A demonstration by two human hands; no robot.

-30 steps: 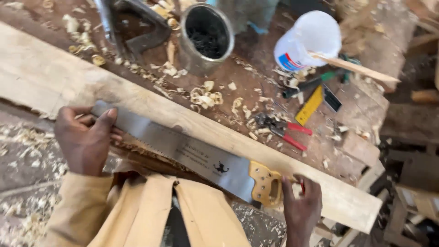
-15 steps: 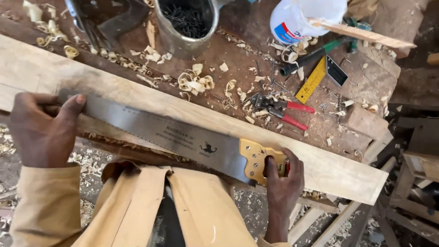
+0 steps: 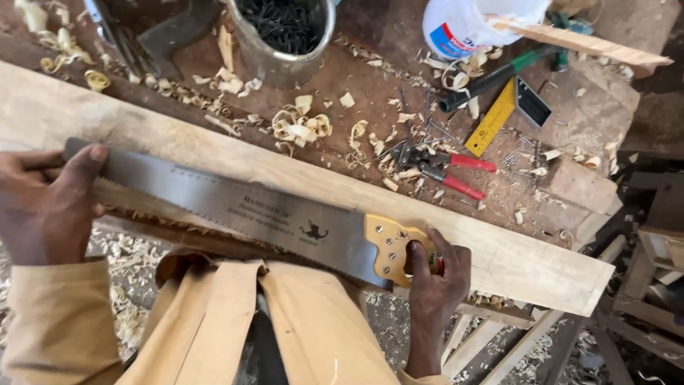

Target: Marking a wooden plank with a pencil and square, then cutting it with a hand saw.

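Workbench w/ plank (image 3: 513,260): right hand (image 3: 438,274) grips handsaw (image 3: 235,207) handle, left hand (image 3: 43,207) pinches blade tip.

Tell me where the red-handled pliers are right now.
In the head view, the red-handled pliers lie on the workbench beyond the plank, right of centre, just below the yellow square.

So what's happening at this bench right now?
A person holds a hand saw flat along a long wooden plank on a workbench. The right hand grips the yellow handle; the left hand pinches the blade's far tip. Behind the plank lie wood shavings, red-handled pliers, a yellow square and a metal can of nails.
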